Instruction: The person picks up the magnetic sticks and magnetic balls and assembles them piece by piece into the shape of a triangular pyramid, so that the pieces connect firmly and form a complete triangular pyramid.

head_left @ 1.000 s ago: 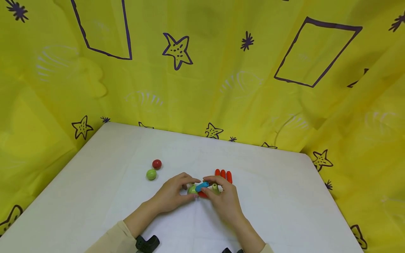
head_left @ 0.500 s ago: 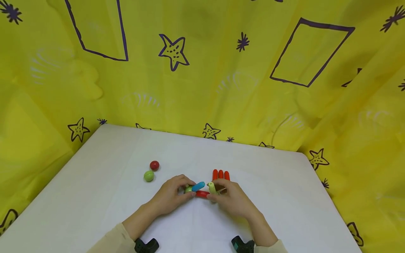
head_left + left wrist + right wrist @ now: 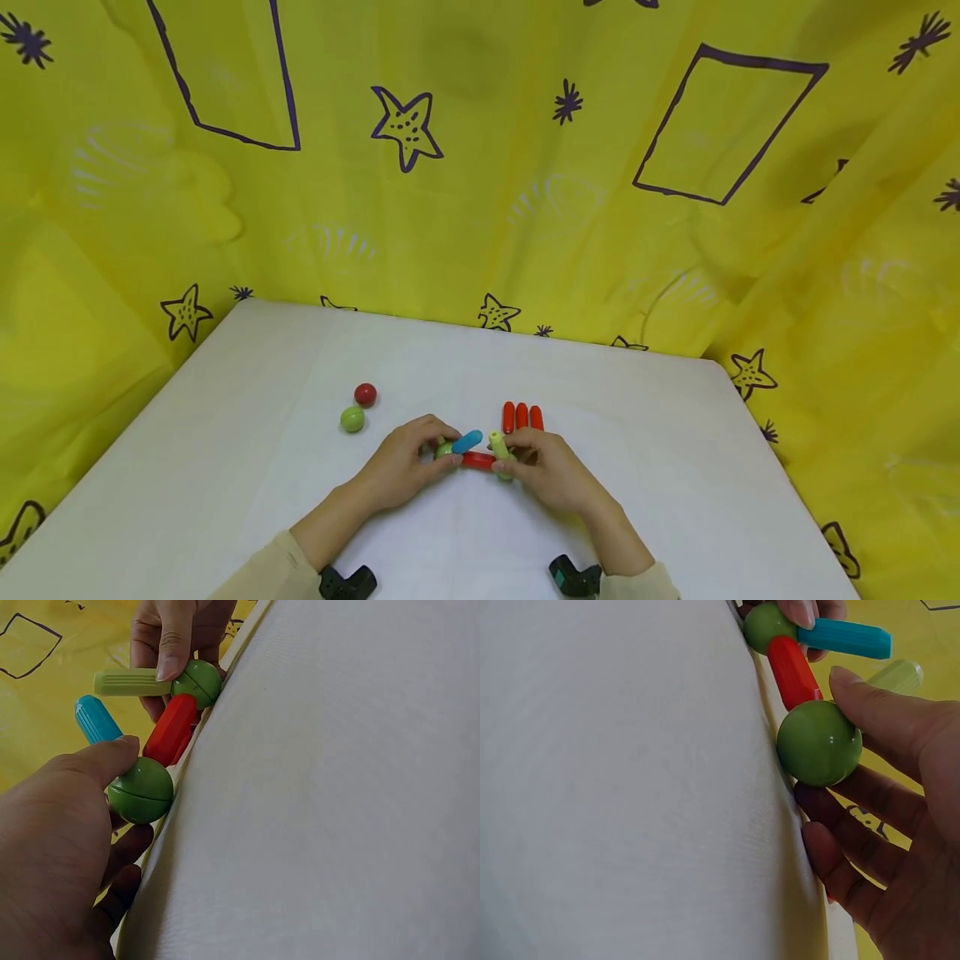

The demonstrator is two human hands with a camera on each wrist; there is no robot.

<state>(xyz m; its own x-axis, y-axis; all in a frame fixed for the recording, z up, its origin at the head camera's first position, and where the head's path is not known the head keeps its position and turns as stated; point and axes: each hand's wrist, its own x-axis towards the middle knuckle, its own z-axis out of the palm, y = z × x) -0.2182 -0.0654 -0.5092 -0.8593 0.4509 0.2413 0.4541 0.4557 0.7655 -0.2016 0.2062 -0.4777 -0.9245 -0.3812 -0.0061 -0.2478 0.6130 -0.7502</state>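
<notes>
Two hands (image 3: 405,467) (image 3: 551,471) hold green balls (image 3: 141,790) (image 3: 819,742) (red rod (image 3: 477,460) between).

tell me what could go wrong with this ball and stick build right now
1. The red stick bridges two green balls, one gripped by the left hand, one by the right hand; pulling apart could pop that joint.
2. The blue stick and yellow-green stick jut out unsupported and might drop off.

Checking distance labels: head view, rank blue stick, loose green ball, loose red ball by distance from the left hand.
From the left hand:
1. blue stick, at its fingertips, just right.
2. loose green ball, up-left on the table.
3. loose red ball, just beyond it, farther back.
</notes>
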